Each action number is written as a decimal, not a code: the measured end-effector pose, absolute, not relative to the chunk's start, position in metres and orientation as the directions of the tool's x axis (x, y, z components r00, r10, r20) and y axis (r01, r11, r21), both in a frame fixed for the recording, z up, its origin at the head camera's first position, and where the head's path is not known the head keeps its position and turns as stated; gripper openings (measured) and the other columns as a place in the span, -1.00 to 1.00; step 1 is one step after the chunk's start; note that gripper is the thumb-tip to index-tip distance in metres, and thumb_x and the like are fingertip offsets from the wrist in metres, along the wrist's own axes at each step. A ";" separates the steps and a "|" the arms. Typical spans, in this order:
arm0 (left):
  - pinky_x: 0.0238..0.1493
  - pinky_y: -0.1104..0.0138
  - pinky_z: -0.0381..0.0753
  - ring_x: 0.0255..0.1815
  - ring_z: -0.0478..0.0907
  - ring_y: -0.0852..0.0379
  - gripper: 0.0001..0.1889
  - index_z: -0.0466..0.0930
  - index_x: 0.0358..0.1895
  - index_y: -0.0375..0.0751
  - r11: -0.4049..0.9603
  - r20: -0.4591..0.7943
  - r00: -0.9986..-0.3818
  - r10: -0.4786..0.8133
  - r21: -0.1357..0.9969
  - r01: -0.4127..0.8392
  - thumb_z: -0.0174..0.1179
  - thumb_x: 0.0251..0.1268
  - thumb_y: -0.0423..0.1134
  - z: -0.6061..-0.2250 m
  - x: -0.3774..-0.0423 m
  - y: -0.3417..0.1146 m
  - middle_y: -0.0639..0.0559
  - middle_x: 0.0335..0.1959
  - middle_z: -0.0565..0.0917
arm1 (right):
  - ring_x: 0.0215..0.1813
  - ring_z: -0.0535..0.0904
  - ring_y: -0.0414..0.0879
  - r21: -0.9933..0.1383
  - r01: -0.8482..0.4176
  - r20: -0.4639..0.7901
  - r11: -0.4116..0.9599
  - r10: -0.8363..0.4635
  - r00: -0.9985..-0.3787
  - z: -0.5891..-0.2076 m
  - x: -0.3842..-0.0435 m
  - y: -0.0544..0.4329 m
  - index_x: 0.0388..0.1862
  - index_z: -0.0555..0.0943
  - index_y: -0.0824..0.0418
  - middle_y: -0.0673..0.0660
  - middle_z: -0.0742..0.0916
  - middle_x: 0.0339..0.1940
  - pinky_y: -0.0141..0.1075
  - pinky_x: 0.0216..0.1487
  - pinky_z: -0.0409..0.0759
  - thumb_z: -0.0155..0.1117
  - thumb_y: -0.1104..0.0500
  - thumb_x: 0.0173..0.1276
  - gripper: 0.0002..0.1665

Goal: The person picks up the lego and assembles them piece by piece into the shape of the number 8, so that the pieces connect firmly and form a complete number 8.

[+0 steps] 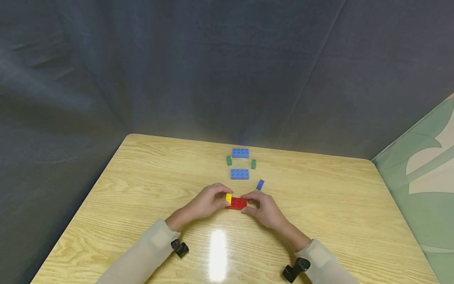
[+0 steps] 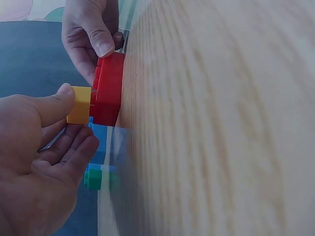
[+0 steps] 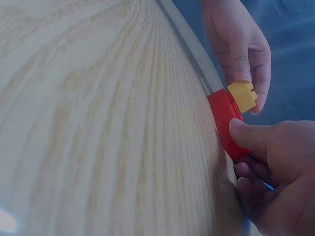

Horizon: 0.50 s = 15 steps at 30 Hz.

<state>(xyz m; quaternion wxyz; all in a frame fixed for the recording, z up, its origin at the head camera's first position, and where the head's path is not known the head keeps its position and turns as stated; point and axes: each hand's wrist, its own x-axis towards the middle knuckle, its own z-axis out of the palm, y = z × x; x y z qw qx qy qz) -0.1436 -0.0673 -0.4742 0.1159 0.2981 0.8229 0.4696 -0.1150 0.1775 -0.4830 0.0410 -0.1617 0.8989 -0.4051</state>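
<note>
Yellow brick (image 1: 228,198), pinched by fingers of the left hand (image 1: 208,202), stands over one end of the red brick (image 1: 239,203); fingers of the right hand (image 1: 265,209) grasp the other end — presumably bracing it against the worktop (image 1: 163,165); blue bricks (image 1: 240,174) and green bricks (image 1: 253,164) lie beyond.

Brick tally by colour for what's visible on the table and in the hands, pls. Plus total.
Red brick: 1
Yellow brick: 1
Blue bricks: 3
Green bricks: 2
Total: 7
</note>
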 end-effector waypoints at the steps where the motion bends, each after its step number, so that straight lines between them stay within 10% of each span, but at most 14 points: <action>1: 0.19 0.08 0.56 0.08 0.56 0.03 -0.66 0.61 0.20 -0.27 0.380 0.090 -0.795 0.600 0.842 0.382 0.30 0.40 -0.33 -0.474 -0.143 -0.067 -0.04 0.09 0.65 | -0.08 0.63 -0.14 -0.742 -0.256 0.056 0.619 -0.324 -0.944 -0.483 -0.115 0.177 0.00 0.76 0.17 -0.05 0.76 -0.13 -0.22 -0.01 0.66 0.57 0.26 0.21 -0.64; 15: 0.16 0.10 0.60 0.05 0.59 0.05 -0.66 0.63 0.17 -0.25 0.405 0.065 -0.818 0.572 0.844 0.351 0.34 0.36 -0.34 -0.476 -0.141 -0.064 -0.05 0.10 0.66 | -0.07 0.64 -0.13 -0.750 -0.257 0.055 0.609 -0.330 -0.942 -0.482 -0.115 0.178 0.00 0.76 0.17 -0.04 0.76 -0.11 -0.20 0.01 0.67 0.57 0.25 0.21 -0.65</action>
